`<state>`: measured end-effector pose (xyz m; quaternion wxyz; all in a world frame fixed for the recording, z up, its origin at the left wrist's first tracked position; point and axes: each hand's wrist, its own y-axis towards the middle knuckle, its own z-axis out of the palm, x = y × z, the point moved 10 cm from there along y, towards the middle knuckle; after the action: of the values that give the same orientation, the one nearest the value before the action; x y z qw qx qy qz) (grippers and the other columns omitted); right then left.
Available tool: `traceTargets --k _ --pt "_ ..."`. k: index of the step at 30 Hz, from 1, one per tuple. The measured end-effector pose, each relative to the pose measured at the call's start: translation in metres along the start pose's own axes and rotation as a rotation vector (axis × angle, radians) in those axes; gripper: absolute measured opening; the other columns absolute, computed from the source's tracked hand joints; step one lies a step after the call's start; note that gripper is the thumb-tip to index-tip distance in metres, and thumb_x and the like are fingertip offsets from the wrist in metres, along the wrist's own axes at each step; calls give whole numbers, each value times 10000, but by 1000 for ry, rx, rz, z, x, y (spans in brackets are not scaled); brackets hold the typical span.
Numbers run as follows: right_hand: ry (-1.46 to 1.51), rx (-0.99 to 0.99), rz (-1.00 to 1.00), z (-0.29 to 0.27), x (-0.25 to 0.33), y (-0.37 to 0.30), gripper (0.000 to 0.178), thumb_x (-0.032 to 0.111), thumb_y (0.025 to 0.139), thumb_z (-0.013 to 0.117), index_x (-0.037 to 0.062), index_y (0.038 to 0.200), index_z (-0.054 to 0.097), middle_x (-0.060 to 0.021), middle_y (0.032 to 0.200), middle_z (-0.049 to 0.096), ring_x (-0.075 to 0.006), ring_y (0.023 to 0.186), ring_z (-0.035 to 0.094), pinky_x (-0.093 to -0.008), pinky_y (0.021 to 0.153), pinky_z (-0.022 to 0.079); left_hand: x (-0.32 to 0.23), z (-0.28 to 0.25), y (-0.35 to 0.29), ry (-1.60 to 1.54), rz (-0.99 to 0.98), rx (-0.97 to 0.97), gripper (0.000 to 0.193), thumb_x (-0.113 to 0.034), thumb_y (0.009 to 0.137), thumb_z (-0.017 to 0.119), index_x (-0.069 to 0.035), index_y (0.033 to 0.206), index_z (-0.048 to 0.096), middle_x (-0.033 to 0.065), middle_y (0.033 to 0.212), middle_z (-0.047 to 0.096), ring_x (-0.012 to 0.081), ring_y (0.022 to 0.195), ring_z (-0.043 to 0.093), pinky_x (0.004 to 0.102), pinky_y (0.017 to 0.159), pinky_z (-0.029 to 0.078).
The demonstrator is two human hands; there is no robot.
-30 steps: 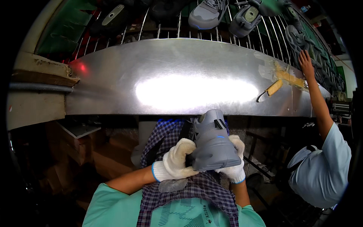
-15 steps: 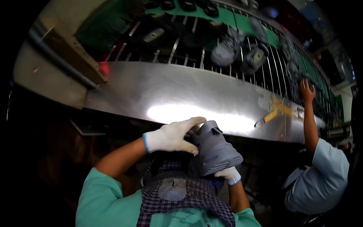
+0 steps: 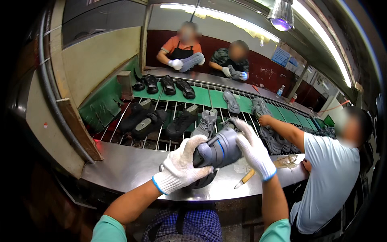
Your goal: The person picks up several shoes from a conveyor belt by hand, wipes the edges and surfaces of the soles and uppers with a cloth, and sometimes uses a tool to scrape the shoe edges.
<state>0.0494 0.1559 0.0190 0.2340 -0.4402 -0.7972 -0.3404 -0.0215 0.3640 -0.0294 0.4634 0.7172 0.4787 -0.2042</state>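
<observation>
I hold a grey shoe [image 3: 219,150] up over the metal counter, tilted, with a blue line showing on its side. My left hand [image 3: 184,163], in a white knit glove with a blue cuff, is closed on its left end, thumb below and fingers above. My right hand [image 3: 254,149], gloved alike, wraps round the other end; its fingertips are partly hidden and blurred. A dark shape [image 3: 203,182] shows just beneath the shoe; I cannot tell what it is. A yellow-handled tool [image 3: 246,177] lies on the counter to the right of the shoe.
Beyond the counter [image 3: 125,171], a rack of metal bars holds black shoes [image 3: 180,123] and grey shoes [image 3: 207,123]. A green belt [image 3: 203,96] runs behind it. A person [image 3: 330,169] at right reaches over the rack. Two people [image 3: 183,48] across handle shoes. A wooden post [image 3: 76,125] stands left.
Both hands have lifted the grey shoe from near my lap to above the counter. My right hand has come up to its right end. The view has tilted up, showing the people across.
</observation>
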Motion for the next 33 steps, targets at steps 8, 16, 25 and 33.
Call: traceTargets --k 8,16,25,33 --pt "-526 263 -97 39 22 59 446 445 1092 487 99 1289 689 -200 1215 734 -411 1134 689 -475 977 539 11 14 22 5 35 -25 926 -329 729 926 -158 1487 423 226 1306 650 434 1099 722 497 940 591" --pt "-417 -231 -183 63 -16 86 480 469 1038 622 108 1353 650 -202 1085 769 -385 920 762 -460 813 606 72 -1 56 -51 -214 -48 979 -322 738 933 -97 1522 391 237 1284 673 406 1134 717 479 1008 573" --pt "-90 -267 -196 130 -67 76 780 271 1027 659 38 1660 267 -294 1520 532 -455 1231 667 -453 984 581 138 -15 64 -84 -394 -101 984 -284 753 932 -41 1532 383 167 1379 556 258 1290 555 406 1129 462" --pt "178 -50 -35 162 -100 19 795 212 1027 654 28 1670 224 -287 1480 570 -377 1027 754 -425 905 618 139 -31 63 38 -284 -158 982 -322 783 917 -58 1548 360 206 1368 587 324 1289 593 432 1116 481"
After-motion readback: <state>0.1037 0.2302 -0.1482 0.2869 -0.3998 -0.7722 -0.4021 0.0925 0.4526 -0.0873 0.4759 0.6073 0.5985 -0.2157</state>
